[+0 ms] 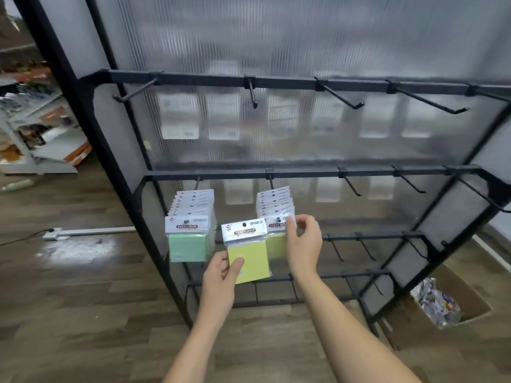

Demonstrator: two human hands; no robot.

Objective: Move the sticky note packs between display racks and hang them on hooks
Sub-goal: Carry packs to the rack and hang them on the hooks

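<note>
Top rail hooks (343,96) bare, open reach; middle rail: two hanging pack stacks (190,217) block left, right hooks (409,183) free.

Two rows of packs (190,233) hanging on rack (276,172) hooks, loose pack (247,251) in front between them, box (448,308) lower right

Behind the ribbed translucent panel (276,51) of the black rack (69,111), rows of hanging packs (181,117) show only as pale smears, their print unreadable. The right hand (304,244) covers the right part of the front pack (276,239) on the second hook, so whether its fingertips pinch that pack's header cannot be told, and the packs behind the green front pack (190,239) show only their top edges. The shelves (41,128) at far left and the cardboard box (448,302) of crumpled wrappers are blurred, and both forearms are cut off by the bottom edge.
</note>
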